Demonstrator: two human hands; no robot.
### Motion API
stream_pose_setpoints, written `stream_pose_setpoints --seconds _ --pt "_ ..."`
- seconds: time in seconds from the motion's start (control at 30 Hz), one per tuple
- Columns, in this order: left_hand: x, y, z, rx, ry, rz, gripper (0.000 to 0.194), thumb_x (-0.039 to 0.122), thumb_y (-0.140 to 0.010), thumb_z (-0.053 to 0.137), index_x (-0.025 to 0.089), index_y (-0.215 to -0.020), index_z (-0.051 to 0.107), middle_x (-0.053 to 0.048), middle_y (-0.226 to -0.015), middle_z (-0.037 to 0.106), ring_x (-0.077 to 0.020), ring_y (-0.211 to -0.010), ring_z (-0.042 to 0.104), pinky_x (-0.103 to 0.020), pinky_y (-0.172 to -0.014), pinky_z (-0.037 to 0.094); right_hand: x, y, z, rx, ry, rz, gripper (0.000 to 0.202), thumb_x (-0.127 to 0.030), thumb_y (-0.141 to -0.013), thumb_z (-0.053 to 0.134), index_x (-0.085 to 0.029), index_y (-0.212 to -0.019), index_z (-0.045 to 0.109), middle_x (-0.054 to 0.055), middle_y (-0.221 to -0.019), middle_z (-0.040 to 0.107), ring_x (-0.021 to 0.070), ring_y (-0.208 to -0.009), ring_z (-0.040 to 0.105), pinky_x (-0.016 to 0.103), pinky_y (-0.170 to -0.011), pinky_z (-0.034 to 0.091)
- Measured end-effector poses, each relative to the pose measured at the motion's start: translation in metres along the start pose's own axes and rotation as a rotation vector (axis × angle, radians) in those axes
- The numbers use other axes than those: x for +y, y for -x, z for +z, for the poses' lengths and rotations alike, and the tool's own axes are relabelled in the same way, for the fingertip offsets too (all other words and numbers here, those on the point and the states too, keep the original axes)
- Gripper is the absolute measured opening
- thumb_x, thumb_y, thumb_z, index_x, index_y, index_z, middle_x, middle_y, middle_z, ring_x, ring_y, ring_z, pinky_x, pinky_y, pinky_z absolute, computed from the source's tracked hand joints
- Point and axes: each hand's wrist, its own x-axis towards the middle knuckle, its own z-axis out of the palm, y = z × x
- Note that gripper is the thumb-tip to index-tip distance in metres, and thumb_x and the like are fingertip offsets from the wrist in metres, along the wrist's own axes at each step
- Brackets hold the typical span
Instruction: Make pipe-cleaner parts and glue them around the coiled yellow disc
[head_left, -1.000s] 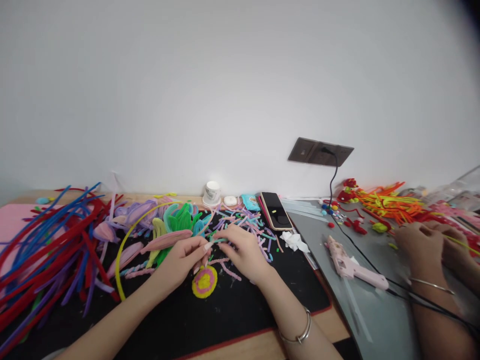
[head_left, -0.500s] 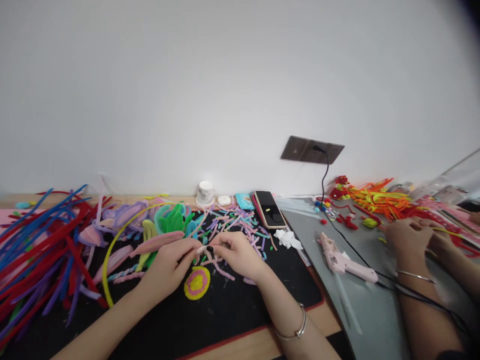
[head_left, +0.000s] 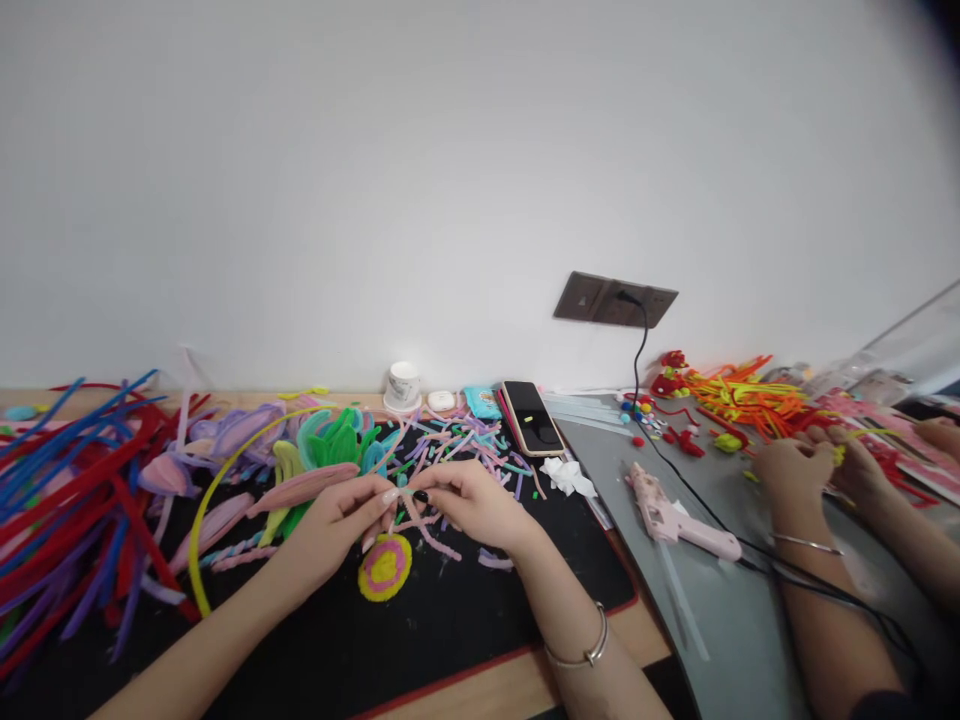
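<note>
My left hand [head_left: 346, 518] and my right hand [head_left: 471, 503] meet above the black mat [head_left: 480, 630], thumbs and fingertips pinched together. Between them is a small pale pipe cleaner piece [head_left: 406, 493], mostly covered by the fingers. Pink pipe cleaner strands [head_left: 435, 543] show just below the right fingertips; whether they join the pinched piece I cannot tell. Under the left fingers lies a yellow disc with a pink ring [head_left: 385, 568], made of coiled pipe cleaner. Behind the hands, short cut pipe cleaner pieces [head_left: 465, 440] in pastel colours are scattered.
Long red, blue and purple pipe cleaners [head_left: 82, 510] heap at left, beside pastel petal shapes and green leaves [head_left: 345, 440]. A white cup [head_left: 403, 385], phone [head_left: 532, 418] and crumpled tissue [head_left: 568, 476] stand behind. Rightward lie a pink glue gun [head_left: 679, 525] and a co-worker's hands [head_left: 799, 470].
The view has shifted slightly, so things sit a little further left. My hands stay together, with the left fingers now tilted and closer to the right. The co-worker's hands have moved closer together.
</note>
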Motion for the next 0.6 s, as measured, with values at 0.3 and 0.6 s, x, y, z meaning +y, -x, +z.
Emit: stream_pose_setpoints --seconds 0.3,0.6 --pt "0.003 0.0 0.002 -0.025 -0.034 -0.03 0.031 0.043 -0.083 0.049 0.017 -0.067 0.056 0.003 -0.056 0.051 -0.0106 -0.047 0.041 -0.022 -0.048 0.035 0.003 -0.003 0.006 0.089 0.378 -0.194 0.008 -0.014 -0.083 0.057 -0.017 -0.084 0.064 0.003 -0.08 0.062 0.0135 -0.078 0.057 0.023 -0.075 0.042" --pt "0.004 0.003 0.003 0.007 -0.269 0.063 0.031 0.037 -0.087 0.043 0.018 -0.066 0.055 0.003 -0.057 0.052 -0.0127 -0.051 0.048 -0.023 -0.052 0.038 0.003 -0.003 0.014 0.131 0.287 -0.059 0.015 -0.012 -0.082 0.048 -0.016 -0.071 0.057 -0.001 -0.068 0.054 0.011 -0.065 0.049 0.021 -0.065 0.038"
